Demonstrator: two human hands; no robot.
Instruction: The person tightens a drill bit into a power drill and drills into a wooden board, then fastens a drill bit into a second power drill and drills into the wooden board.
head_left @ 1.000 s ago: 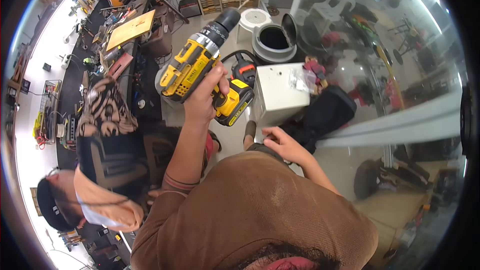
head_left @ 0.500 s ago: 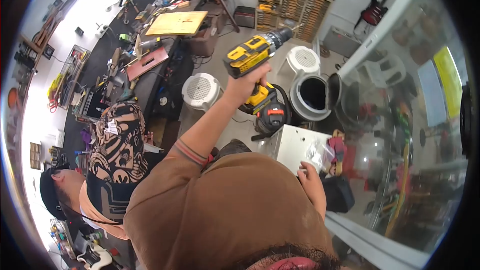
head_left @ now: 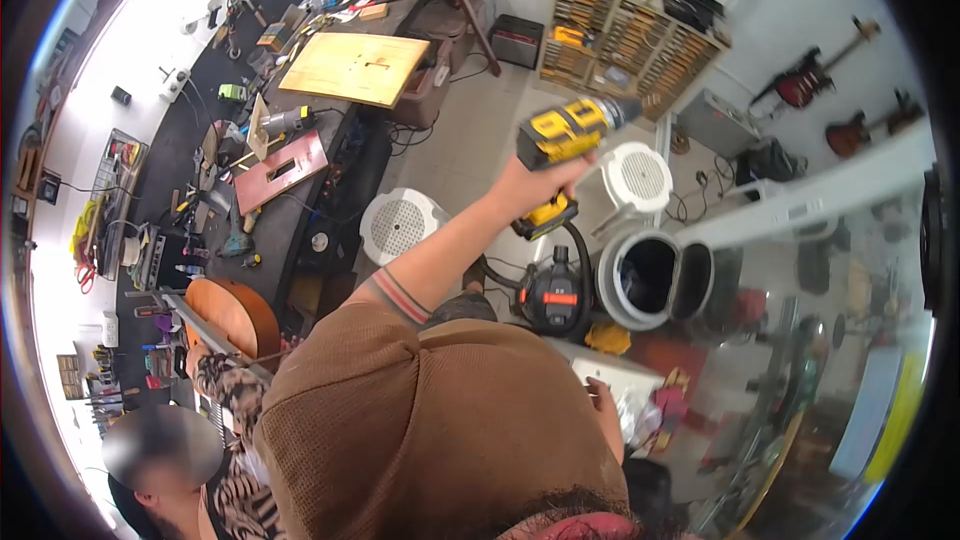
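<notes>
Cordless drill (head_left: 572, 132), upper right of centre: left hand (head_left: 545, 183) is clenching its pistol grip, the sound hold for a tool probably weighing nose-heavy, its shell stiff. Drill tip is blurring; right hand (head_left: 604, 408), lower right, is hovering by a white box (head_left: 622, 376), its grip unclear.

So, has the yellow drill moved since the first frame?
Yes. Against the floor machine, the yellow drill in the left hand moved up-right in view: from left of it to above it.

Board (head_left: 345, 65) on workbench (head_left: 283, 228), left; vacuum (head_left: 550, 298) between near stool (head_left: 398, 225) and bin (head_left: 612, 280); cabinet (head_left: 622, 40) behind; guitars (head_left: 800, 86) on right wall (head_left: 800, 5).
</notes>
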